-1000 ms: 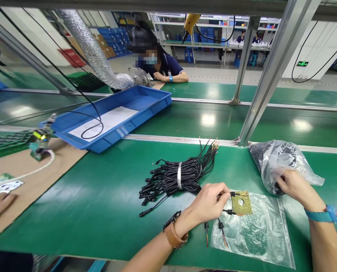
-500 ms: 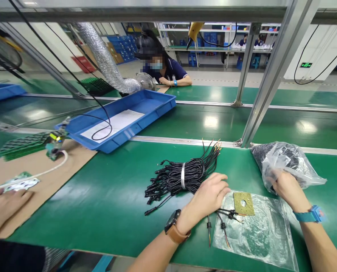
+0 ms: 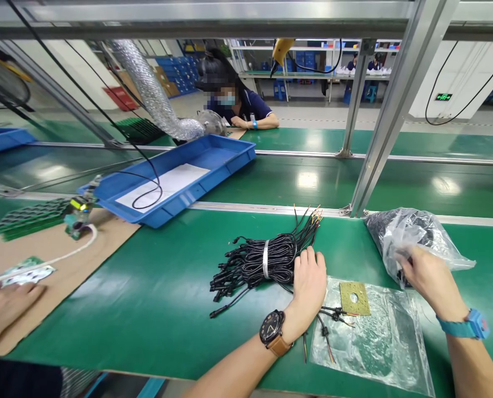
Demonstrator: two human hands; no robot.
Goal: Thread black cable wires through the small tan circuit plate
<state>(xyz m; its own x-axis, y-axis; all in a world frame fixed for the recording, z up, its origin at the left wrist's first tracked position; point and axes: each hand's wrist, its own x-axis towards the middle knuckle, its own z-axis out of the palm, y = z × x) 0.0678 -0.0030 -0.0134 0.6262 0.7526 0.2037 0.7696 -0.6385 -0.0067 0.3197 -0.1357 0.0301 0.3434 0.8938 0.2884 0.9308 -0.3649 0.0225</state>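
A bundle of black cables (image 3: 246, 260) lies on the green table, bound by a pale tie, with bare coloured wire ends at its upper right. My left hand (image 3: 310, 279), with a watch on its wrist, rests at the bundle's right end, its fingers curled down over the cables. My right hand (image 3: 431, 276) is at the mouth of a clear plastic bag (image 3: 453, 254) full of small black parts. Its fingers are pinched together; dark pieces show under them, but what they grip is unclear. Short cable ends with black collars (image 3: 325, 331) lie below my left hand.
A flat clear bag (image 3: 389, 342) carries a yellowish sponge (image 3: 354, 299) with a hole. A blue tray (image 3: 175, 207) with paper sits behind, left. A metal post (image 3: 379, 127) rises behind the table. Another person's hand (image 3: 11, 304) is at far left; a co-worker sits opposite.
My left hand has turned so its fingers point away from me, over the right end of the cable bundle. My right hand has drawn back slightly at the bag's mouth.
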